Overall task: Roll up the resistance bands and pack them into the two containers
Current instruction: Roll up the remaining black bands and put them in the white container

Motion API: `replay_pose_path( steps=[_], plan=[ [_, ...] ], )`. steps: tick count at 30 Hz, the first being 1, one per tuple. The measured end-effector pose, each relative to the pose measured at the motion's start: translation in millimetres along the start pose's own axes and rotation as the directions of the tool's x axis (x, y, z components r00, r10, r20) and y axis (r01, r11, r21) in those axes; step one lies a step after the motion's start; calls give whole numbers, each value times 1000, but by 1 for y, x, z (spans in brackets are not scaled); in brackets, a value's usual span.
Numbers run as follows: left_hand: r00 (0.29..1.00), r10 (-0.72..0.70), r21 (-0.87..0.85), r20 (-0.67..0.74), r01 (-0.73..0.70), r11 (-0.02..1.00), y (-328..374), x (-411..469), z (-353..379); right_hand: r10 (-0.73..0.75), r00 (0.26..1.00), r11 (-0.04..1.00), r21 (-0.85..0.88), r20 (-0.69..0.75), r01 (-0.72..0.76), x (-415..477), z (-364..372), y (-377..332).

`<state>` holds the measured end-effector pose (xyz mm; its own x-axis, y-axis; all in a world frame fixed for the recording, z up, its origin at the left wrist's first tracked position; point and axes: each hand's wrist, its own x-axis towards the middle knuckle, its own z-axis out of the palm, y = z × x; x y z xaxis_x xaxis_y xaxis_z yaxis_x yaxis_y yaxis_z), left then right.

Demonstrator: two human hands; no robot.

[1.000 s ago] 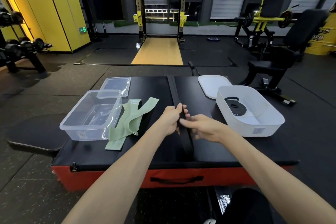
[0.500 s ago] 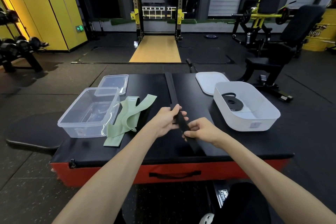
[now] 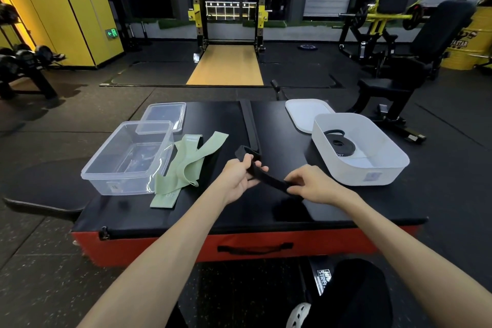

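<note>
A black resistance band (image 3: pixel 269 180) is stretched between my two hands above the black-topped box (image 3: pixel 266 210). My left hand (image 3: pixel 239 178) grips its far end, which loops up past my fingers. My right hand (image 3: pixel 311 185) pinches its near end. A light green band (image 3: pixel 186 165) lies loose beside the clear container (image 3: pixel 127 157) at the left. The white container (image 3: pixel 383 170) at the right holds a rolled black band (image 3: pixel 338 141).
A clear lid (image 3: pixel 165 116) lies behind the clear container and a white lid (image 3: pixel 306 113) behind the white one. A black seam strip (image 3: pixel 250 122) runs down the box top. Gym machines, a bench and a dumbbell rack stand around on the dark floor.
The black band lay along the seam strip under both hands; now it is lifted and turned sideways. My right hand has moved right, away from my left.
</note>
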<state>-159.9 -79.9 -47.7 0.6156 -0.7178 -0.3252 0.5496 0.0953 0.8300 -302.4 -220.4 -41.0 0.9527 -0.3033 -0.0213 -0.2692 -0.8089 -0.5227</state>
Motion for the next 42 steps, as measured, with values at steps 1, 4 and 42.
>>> replay_pose_path(
  steps=[1, 4, 42],
  plan=[
    [1000, -30, -17, -5, 30, 999, -3, -1, -2, -27, 999, 995, -95, -22, 25, 1, 1, 3],
    [993, -108, 26, -54, 110, 994, -13, -5, -11, -87, 995, 929, -365, -39, 67, 3, 14, 14],
    [834, 141, 827, 533, -478, -296, -44, -10, 20, -146, 966, 953, -293, -215, 79, -29, 24, 43]
  ],
)
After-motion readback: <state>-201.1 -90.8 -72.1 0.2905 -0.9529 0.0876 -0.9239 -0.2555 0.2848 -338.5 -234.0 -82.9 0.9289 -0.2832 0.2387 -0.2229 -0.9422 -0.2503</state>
